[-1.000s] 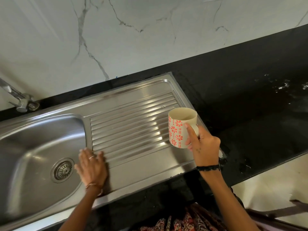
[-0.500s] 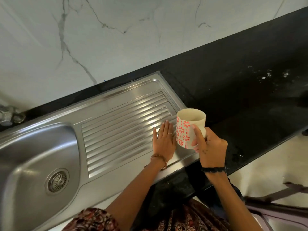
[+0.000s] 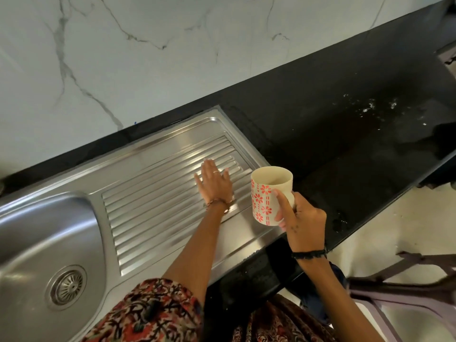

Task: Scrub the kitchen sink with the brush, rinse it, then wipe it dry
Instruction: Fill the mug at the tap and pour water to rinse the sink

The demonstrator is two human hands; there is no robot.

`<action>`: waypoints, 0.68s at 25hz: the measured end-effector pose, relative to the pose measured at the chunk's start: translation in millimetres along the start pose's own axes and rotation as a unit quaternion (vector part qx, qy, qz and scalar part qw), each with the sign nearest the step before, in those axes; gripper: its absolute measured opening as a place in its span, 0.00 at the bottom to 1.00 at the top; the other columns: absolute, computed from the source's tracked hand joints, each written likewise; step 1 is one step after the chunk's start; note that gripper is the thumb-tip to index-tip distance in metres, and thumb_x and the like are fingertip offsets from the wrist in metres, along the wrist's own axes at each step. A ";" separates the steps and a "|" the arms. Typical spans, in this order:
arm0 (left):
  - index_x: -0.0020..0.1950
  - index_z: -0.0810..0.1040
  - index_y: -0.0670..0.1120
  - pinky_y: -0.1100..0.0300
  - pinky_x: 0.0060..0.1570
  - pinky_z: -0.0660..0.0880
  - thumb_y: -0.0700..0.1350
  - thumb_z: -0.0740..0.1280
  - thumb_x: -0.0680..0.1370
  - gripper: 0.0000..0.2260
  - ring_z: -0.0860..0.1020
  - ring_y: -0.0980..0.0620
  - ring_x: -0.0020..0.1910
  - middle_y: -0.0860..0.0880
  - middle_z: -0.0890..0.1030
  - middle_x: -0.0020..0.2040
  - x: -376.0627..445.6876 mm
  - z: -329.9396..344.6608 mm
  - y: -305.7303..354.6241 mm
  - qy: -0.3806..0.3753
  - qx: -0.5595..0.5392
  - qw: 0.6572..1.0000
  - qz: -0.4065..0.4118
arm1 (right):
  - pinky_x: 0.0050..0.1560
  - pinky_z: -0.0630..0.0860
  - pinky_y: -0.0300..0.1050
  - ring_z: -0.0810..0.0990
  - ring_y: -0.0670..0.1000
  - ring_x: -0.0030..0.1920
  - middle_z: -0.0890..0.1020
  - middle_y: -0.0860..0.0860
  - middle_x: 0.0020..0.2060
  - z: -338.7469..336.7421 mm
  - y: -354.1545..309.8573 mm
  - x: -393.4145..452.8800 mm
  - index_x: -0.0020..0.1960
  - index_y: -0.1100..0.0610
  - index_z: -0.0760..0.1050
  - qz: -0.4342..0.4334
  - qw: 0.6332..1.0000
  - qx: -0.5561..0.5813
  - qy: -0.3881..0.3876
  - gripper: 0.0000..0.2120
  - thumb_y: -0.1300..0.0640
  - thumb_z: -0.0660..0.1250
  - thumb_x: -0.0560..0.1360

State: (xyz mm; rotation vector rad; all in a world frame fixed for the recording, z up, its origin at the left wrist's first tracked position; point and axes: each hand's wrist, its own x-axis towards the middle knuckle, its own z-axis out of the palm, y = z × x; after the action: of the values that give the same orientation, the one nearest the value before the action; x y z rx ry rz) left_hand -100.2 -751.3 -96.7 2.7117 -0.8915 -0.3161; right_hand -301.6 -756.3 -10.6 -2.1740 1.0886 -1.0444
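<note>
The steel sink (image 3: 32, 233) fills the lower left, its basin holding a round drain strainer (image 3: 67, 287). A ribbed draining board (image 3: 153, 193) stretches to the right of the basin. My left hand (image 3: 215, 182) lies flat on the ribs near the board's right end, fingers straight and pointing away from me. My right hand (image 3: 304, 218) grips a cream mug with a red flower pattern (image 3: 270, 195) by its handle side, upright, just above the board's right edge. No brush or cloth is in view.
A black stone counter (image 3: 345, 134) runs to the right of the sink, with white specks and wet patches. A white marble wall (image 3: 148, 58) stands behind. A purple plastic chair (image 3: 404, 299) sits at the lower right on a pale floor.
My left hand has slid from the basin's rim rightward across the draining board, then farther up the ribs. The mug has stayed in my right hand. The view has shifted right.
</note>
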 end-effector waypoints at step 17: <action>0.75 0.37 0.44 0.50 0.71 0.33 0.56 0.37 0.80 0.27 0.36 0.49 0.74 0.45 0.39 0.76 -79.3 -3.4 -9.0 0.082 0.014 0.996 0.024 | 0.24 0.74 0.35 0.79 0.49 0.26 0.81 0.54 0.27 -2.4 -8.7 17.4 0.38 0.66 0.76 -0.007 0.999 0.038 0.004 0.22 0.46 0.61 0.74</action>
State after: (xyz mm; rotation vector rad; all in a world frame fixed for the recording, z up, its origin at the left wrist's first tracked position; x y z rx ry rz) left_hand -156.8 -695.8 -86.8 2.6906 -0.9178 -0.0695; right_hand -292.9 -765.9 4.0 -2.1215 1.0218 -1.0826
